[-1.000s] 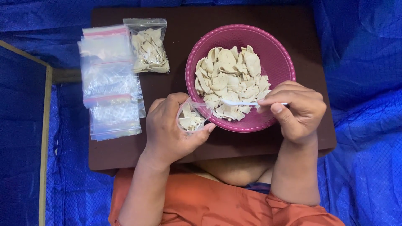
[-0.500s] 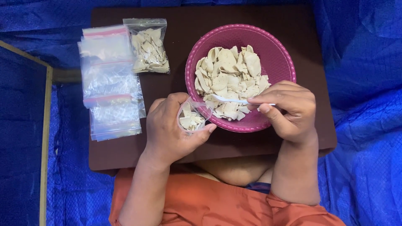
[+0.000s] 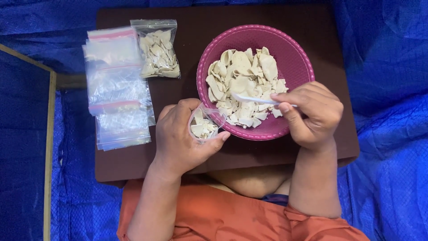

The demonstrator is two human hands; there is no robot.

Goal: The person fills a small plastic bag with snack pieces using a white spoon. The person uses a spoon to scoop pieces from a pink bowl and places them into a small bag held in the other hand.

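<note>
Head view looks straight down on a dark brown desk (image 3: 133,165) laid over blue sheeting (image 3: 383,67). The left hand (image 3: 183,136) has its fingers curled around a small clear bag (image 3: 204,123), holding it open-mouthed and tilted against the near rim of a pink bowl (image 3: 294,58). The bag is partly filled with pale, cream-coloured broken chips, thin and curved, the same as the heap of chips (image 3: 243,85) piled in the bowl. The right hand (image 3: 312,114) pinches a white plastic spoon (image 3: 252,99) between thumb and fingers, its tip lying on the heap, just beside the bag's mouth. The bowl stands on the desk's right half, touching both hands. To the left, well apart from the hands, a filled sealed bag (image 3: 157,51) of the same chips lies flat, and beside it a stack of empty clear bags (image 3: 117,89) with pink zip strips overlaps the desk's left edge. An orange garment (image 3: 214,214) shows below the desk.
</note>
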